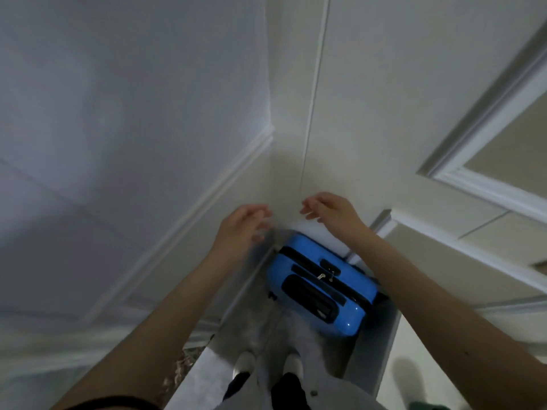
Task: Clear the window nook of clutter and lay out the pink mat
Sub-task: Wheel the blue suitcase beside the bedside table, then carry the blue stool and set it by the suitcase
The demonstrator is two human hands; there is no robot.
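A blue hard-shell suitcase (319, 288) stands upright in the corner where two white walls meet, its black handle and zip facing up at me. My left hand (241, 229) hovers above and to the left of it with relaxed fingers, holding nothing and blurred by motion. Just above the case's far end, my right hand (331, 210) is also empty, fingers loosely spread. Neither hand touches the suitcase. No pink mat is in view.
White panelled walls (133, 128) close in on the left and ahead. A panelled door or cabinet front (488, 179) stands to the right. My feet in white slippers (268, 368) are on the pale floor right behind the suitcase.
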